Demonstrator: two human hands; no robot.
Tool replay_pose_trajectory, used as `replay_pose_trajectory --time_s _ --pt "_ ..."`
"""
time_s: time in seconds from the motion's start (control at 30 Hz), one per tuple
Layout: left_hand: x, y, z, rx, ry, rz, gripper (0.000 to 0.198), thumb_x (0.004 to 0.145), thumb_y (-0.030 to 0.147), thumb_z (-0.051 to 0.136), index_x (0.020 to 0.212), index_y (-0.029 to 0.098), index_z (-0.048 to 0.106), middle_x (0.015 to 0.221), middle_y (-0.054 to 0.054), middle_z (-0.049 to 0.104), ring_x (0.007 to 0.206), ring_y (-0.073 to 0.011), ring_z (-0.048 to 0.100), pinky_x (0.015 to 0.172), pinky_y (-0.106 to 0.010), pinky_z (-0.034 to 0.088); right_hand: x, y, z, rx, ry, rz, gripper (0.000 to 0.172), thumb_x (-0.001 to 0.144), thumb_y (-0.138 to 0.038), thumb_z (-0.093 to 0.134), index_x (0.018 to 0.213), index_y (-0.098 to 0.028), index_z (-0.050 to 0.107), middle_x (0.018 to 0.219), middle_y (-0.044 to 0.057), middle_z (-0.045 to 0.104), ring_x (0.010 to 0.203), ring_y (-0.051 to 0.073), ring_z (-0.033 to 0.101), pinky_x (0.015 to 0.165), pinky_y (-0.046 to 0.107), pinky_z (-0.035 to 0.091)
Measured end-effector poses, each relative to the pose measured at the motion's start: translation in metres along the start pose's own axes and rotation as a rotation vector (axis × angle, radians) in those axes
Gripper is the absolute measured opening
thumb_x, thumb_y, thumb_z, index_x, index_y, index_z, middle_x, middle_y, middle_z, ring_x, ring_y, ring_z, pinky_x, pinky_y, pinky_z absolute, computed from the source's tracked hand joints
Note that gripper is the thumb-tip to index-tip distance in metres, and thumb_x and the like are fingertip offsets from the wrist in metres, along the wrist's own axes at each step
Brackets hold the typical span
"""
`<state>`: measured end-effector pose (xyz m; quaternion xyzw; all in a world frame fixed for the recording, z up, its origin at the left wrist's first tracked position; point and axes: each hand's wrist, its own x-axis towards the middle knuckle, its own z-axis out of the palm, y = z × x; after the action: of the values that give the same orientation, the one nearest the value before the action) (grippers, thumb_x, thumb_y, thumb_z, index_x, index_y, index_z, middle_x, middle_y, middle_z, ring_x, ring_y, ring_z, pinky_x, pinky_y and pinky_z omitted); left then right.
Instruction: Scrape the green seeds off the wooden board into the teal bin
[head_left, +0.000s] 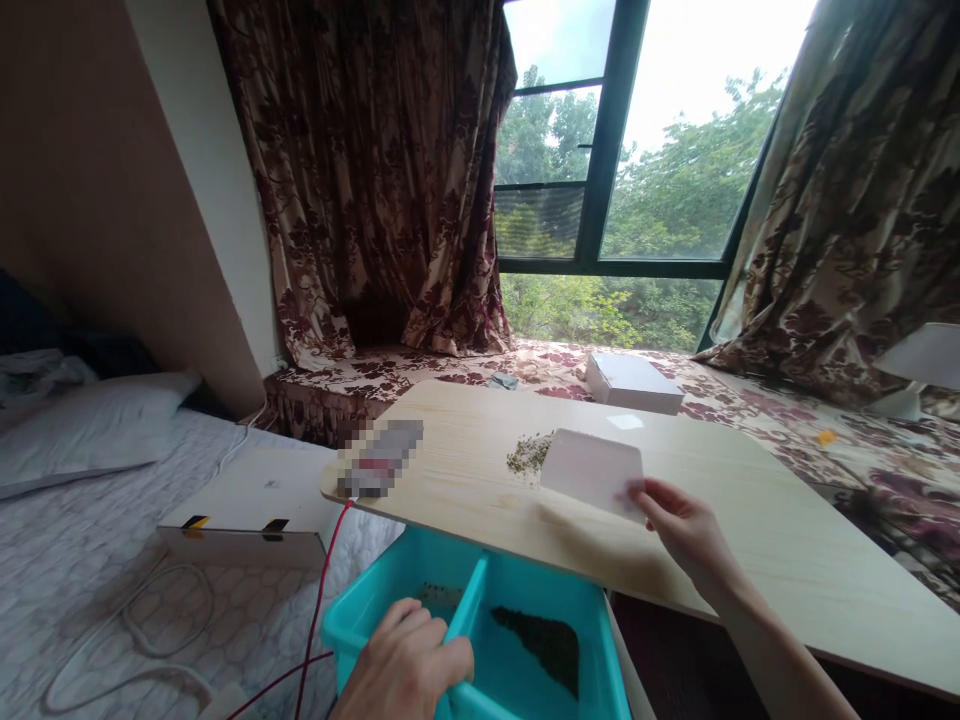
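Note:
My right hand (686, 530) pinches the near corner of a white card (592, 468) that lies tilted on the light wooden table (787, 540). The card's far edge touches a small heap of green-brown crumbs (529, 454). My left hand (409, 660) is closed over the middle divider of a turquoise bin (592, 610) just below the table's near edge. More dark crumbs (544, 640) lie in the bin's right compartment, and a few in the left one.
A blurred-out flat object (379, 458) with a red cable (322, 590) lies at the table's left end. A white box (634, 382) sits on the patterned window seat behind. A flat white carton (251, 505) and grey cords rest on the bed at left.

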<state>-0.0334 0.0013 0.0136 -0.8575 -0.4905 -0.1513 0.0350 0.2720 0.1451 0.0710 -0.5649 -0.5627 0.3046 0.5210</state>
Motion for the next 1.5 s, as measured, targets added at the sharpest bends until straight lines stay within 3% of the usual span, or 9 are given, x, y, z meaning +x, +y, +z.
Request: replay_pose_trajectory --time_s 0.13,0.3,0.4,0.63,1.13,1.5 --pt "0.003 0.004 -0.006 -0.023 -0.006 -0.014 0.035 0.07 0.05 0.072 0.069 0.022 0.05 0.063 0.005 0.046 0.061 -0.0153 0.046 0.071 -0.029 0.034 0.001 -0.002 0.011 -0.028 -0.027 -0.044 0.028 0.065 -0.04 0.061 0.075 -0.018 0.073 0.069 0.007 0.074 0.059 0.019 0.063 0.047 0.027 0.044" --pt "0.007 0.011 -0.026 -0.045 -0.189 -0.074 0.038 0.065 0.044 0.082 0.071 0.02 0.053 0.068 0.004 0.053 0.069 -0.0187 0.054 0.07 -0.03 0.036 0.003 -0.004 0.017 -0.084 -0.054 -0.043 0.031 0.068 -0.04 0.057 0.079 -0.016 0.074 0.07 0.007 0.074 0.063 0.02 0.064 0.047 0.026 0.043" --pt "0.008 0.014 -0.035 -0.055 -0.234 -0.115 0.039 0.065 0.044 0.082 0.072 0.02 0.053 0.071 0.003 0.055 0.074 -0.0204 0.055 0.071 -0.031 0.037 0.004 -0.006 0.018 -0.083 -0.075 -0.051 0.031 0.068 -0.04 0.058 0.079 -0.016 0.074 0.069 0.007 0.074 0.063 0.02 0.064 0.047 0.026 0.043" --pt "0.007 0.015 -0.036 -0.084 -0.183 -0.152 0.038 0.062 0.042 0.085 0.071 0.021 0.054 0.072 0.004 0.056 0.075 -0.0194 0.055 0.073 -0.031 0.038 0.003 -0.009 0.018 -0.047 -0.058 -0.074 0.025 0.066 -0.039 0.061 0.073 -0.018 0.072 0.069 0.006 0.074 0.064 0.02 0.064 0.049 0.026 0.045" --pt "0.01 0.015 -0.04 -0.146 -0.211 -0.222 0.033 0.063 0.031 0.083 0.07 0.019 0.053 0.07 0.004 0.054 0.075 -0.0193 0.055 0.077 -0.035 0.037 0.003 -0.011 0.018 -0.028 -0.096 -0.043 0.023 0.065 -0.037 0.06 0.073 -0.017 0.07 0.068 0.005 0.072 0.065 0.019 0.063 0.052 0.027 0.044" --pt "0.006 0.012 -0.044 -0.204 -0.164 -0.247 0.031 0.065 0.028 0.082 0.069 0.02 0.053 0.068 0.005 0.053 0.074 -0.0175 0.053 0.076 -0.033 0.035 0.006 -0.007 0.014 -0.029 -0.176 -0.055 0.023 0.064 -0.038 0.063 0.071 -0.018 0.071 0.069 0.005 0.073 0.064 0.019 0.063 0.051 0.026 0.044"
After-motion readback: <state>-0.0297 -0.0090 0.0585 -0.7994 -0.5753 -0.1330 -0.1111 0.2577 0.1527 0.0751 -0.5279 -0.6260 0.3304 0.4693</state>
